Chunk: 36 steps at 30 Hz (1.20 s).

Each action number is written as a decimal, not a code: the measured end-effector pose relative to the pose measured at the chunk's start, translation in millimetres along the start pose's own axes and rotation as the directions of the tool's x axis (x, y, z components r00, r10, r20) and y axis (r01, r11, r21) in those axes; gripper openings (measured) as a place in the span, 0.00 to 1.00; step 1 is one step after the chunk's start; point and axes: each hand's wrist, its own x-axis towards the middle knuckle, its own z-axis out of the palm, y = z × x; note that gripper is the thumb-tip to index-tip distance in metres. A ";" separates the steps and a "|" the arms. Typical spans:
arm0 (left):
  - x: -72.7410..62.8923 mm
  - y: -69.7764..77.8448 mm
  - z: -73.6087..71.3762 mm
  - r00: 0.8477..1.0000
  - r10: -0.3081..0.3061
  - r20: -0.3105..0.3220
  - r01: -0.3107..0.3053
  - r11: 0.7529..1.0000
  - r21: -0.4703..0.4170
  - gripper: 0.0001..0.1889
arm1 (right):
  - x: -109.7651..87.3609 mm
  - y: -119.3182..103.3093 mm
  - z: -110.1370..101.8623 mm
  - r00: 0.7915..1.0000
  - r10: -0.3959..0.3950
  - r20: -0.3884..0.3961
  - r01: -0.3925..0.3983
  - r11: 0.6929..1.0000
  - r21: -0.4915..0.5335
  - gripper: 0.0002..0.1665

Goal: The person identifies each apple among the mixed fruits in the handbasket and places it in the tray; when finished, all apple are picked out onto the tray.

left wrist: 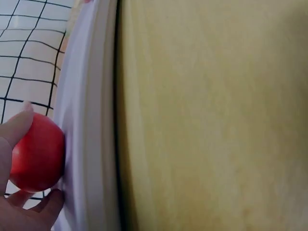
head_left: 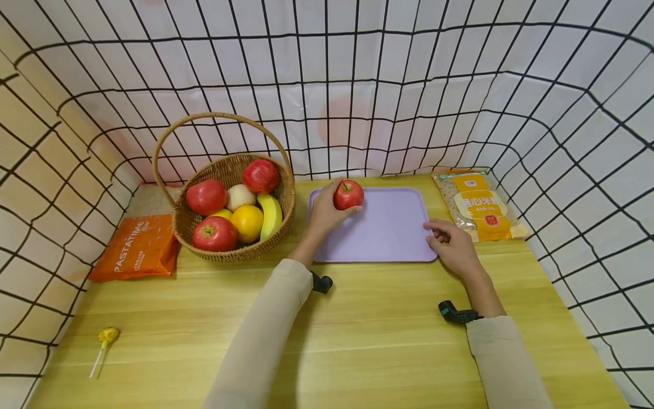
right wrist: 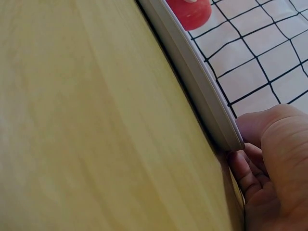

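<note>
One red apple (head_left: 349, 195) is out at the purple tray (head_left: 388, 233), towards its back-left corner, with the left hand (head_left: 325, 211) curled round it; whether the underside touches the tray, I cannot tell. From my distant seat I also see the right hand (head_left: 452, 247) at the tray's right edge, near its front corner, thumb and fingers seeming to pinch the rim.

I judge the work to be at an early stage: a single fruit is at the tray, not yet let go, and the others lie in the basket (head_left: 230, 258). I count left in there three red fruits (head_left: 214, 233), an orange (head_left: 247, 223), a banana (head_left: 272, 216), a pale ball (head_left: 240, 197) and something yellow, mostly hidden.

The apple is round and glossy, dimpled at the stem. The tray looks like smooth plastic, flat, with rounded corners and a low lip. Woven wicker forms the basket, its thin handle arching up near the worktop's back edge. Wood grain streaks the worktop (head_left: 368, 352). A crinkled orange bag (head_left: 135, 250) lies along its left edge, a partly clear packet (head_left: 480, 207) by its back-right corner, and a lollipop (head_left: 108, 335) on a thin white stick further forward on the left.
</note>
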 end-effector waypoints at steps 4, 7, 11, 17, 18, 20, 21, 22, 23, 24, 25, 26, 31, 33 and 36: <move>-4.1 2.7 -3.6 0.999 -0.034 0.036 0.034 0.999 0.012 0.56 | -0.7 -1.0 0.0 1.000 0.004 0.002 -0.004 1.000 -0.001 0.19; -9.0 2.9 -6.5 0.998 -0.042 0.052 0.041 0.999 0.005 0.59 | -1.1 -1.4 0.4 1.000 0.012 0.004 -0.012 1.000 -0.006 0.19; -19.8 0.7 -11.9 0.998 -0.008 0.056 0.008 1.000 0.004 0.60 | -1.2 -1.4 1.0 1.000 0.020 0.003 -0.020 1.000 -0.002 0.19; -45.5 5.4 -31.5 0.997 0.055 0.046 -0.057 0.997 0.059 0.59 | -0.6 -2.5 1.0 1.000 0.019 0.005 -0.019 1.000 0.010 0.19; -50.1 7.6 -36.1 0.997 0.064 0.048 -0.067 0.995 0.068 0.58 | -0.7 -3.1 1.0 1.000 0.015 0.003 -0.016 1.000 0.008 0.19; -58.9 12.3 -45.2 0.995 0.088 0.053 -0.092 0.993 0.079 0.57 | -0.8 -2.7 0.9 1.000 0.015 0.000 -0.015 1.000 0.005 0.19; -63.0 14.6 -49.6 0.993 0.103 0.055 -0.107 0.991 0.078 0.56 | -1.2 -2.7 0.7 1.000 0.013 0.003 -0.013 1.000 0.002 0.19; -67.0 16.8 -54.0 0.992 0.117 0.056 -0.121 0.989 0.079 0.55 | -1.2 -2.5 0.5 1.000 0.012 0.002 -0.012 1.000 0.000 0.20; -70.9 18.9 -58.5 0.990 0.133 0.054 -0.137 0.987 0.079 0.54 | -1.3 -2.5 0.4 1.000 0.014 0.003 -0.014 1.000 -0.001 0.19; -74.4 20.5 -62.6 0.988 0.148 0.050 -0.152 0.985 0.076 0.53 | -1.4 -2.3 0.5 1.000 0.015 0.003 -0.015 1.000 -0.003 0.19; -77.7 21.9 -66.3 0.985 0.164 0.044 -0.167 0.983 0.073 0.52 | -1.4 -1.7 0.5 1.000 0.016 0.004 -0.016 1.000 -0.002 0.19; -80.8 23.3 -70.0 0.983 0.179 0.035 -0.181 0.981 0.064 0.51 | -1.4 -1.4 0.4 1.000 0.015 0.006 -0.015 1.000 -0.002 0.19; -91.7 30.0 -88.0 0.963 0.267 -0.028 -0.267 0.963 -0.016 0.43 | -1.1 0.4 0.5 1.000 0.009 0.000 -0.009 1.000 0.002 0.19; -95.0 32.8 -96.7 0.955 0.293 -0.051 -0.295 0.954 -0.054 0.41 | -1.0 0.4 0.4 1.000 0.006 -0.001 -0.006 1.000 0.005 0.19; -99.1 37.1 -111.6 0.950 0.301 -0.079 -0.307 0.949 -0.070 0.40 | -0.8 0.2 0.2 1.000 0.012 0.003 -0.012 1.000 0.002 0.19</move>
